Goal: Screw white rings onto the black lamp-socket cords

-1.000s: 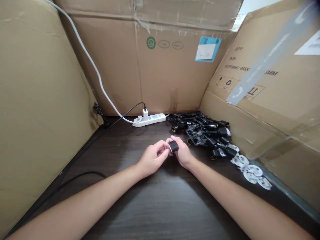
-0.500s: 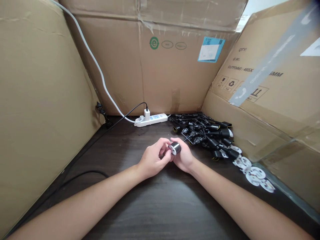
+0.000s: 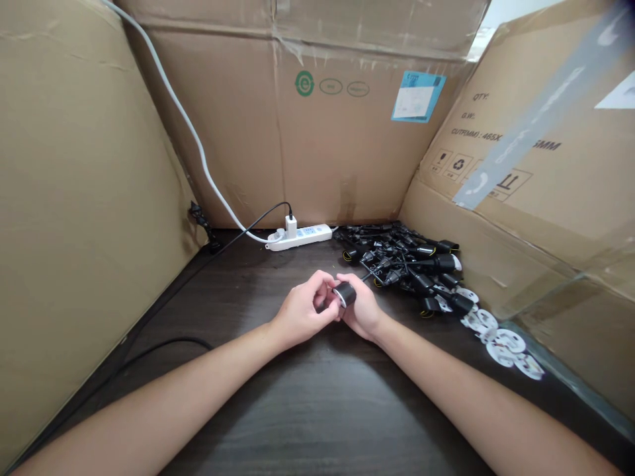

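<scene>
Above the middle of the table, a short black cylinder (image 3: 346, 293) with a white end face is held between both hands. It looks like a lamp holder, its open-looking end turned to the left. My right hand (image 3: 366, 311) is wrapped round its body from the right. At the white end, the thumb and fingers of my left hand (image 3: 303, 309) are closed in a pinch; whether a small part sits between them is hidden. A dark cord runs from behind the cylinder toward the pile of black lamp holders (image 3: 421, 281) at the right.
White round plates (image 3: 506, 342) lie along the right box. A white power strip (image 3: 302, 237) with a plugged-in adapter (image 3: 290, 226) stands at the back. Black cable (image 3: 169, 344) crosses the left side. Cardboard walls (image 3: 337, 158) enclose the dark table (image 3: 317, 410).
The cylinder has turned slightly, so less of its white end face shows. Both hands stay in nearly the same place around it.
</scene>
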The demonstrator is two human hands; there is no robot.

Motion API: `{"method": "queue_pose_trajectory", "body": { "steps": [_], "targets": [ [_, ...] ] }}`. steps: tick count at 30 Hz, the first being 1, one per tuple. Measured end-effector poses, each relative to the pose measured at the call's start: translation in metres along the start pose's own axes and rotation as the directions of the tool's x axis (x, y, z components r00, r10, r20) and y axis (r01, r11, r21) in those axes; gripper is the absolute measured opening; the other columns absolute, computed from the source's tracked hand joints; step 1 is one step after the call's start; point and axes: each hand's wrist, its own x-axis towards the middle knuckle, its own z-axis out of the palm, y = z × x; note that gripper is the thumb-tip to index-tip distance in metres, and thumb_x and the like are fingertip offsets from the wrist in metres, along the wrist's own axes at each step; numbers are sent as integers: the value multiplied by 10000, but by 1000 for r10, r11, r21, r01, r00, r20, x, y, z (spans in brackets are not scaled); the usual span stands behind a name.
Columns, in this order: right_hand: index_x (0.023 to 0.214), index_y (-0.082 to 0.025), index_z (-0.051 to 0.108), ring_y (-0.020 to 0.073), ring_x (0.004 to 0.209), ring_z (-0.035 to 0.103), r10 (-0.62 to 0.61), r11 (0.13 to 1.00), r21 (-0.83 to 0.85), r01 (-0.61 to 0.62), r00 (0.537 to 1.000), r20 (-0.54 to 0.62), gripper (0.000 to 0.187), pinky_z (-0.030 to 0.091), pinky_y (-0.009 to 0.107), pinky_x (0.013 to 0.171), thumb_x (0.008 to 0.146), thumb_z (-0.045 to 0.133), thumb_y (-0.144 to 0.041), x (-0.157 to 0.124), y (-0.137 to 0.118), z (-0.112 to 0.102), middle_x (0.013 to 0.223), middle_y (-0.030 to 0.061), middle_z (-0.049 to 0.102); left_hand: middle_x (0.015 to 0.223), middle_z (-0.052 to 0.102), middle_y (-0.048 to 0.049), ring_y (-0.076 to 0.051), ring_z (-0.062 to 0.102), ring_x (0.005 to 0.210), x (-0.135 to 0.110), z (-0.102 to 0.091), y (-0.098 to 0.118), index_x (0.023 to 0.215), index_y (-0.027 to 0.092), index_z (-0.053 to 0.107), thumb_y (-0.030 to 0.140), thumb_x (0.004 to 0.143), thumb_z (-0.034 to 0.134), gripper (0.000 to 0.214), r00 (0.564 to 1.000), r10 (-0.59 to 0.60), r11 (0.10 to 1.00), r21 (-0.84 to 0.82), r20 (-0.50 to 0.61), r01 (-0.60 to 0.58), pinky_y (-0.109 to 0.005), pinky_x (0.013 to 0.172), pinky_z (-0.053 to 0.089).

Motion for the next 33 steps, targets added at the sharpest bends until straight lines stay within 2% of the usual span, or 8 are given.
{"method": "queue_pose_trajectory", "body": {
  "steps": [5, 17, 33],
  "targets": [
    [552, -163, 597, 116, 393, 437, 7, 1000, -30, -6, 999, 32, 335, 379, 219, 376, 758, 599, -428, 1, 1, -1, 416, -15, 492, 642, 445, 80, -87, 410, 555, 0, 2, -6, 1021, 212, 534, 239, 893, 554, 132, 1000, -3, 993, -117, 11, 4, -212, 566, 347],
    [569, -168, 593, 117, 403, 442, -2, 999, -38, 4, 999, 40, 328, 379, 215, 368, 764, 600, -431, 3, 3, -3, 443, -9, 501, 640, 430, 88, -85, 380, 549, 0, 1, -7, 1008, 211, 515, 255, 873, 584, 158, 1000, 2, 997, -80, 24, 0, -208, 554, 331],
    [606, -171, 599, 122, 395, 442, -34, 999, -24, 35, 999, 4, 303, 367, 219, 359, 774, 598, -423, 3, 4, -4, 449, -9, 510, 641, 429, 87, -80, 392, 547, 1, 3, -5, 1003, 208, 523, 241, 857, 593, 166, 1000, -20, 991, -132, 23, 23, -199, 550, 349]
  ]
}}
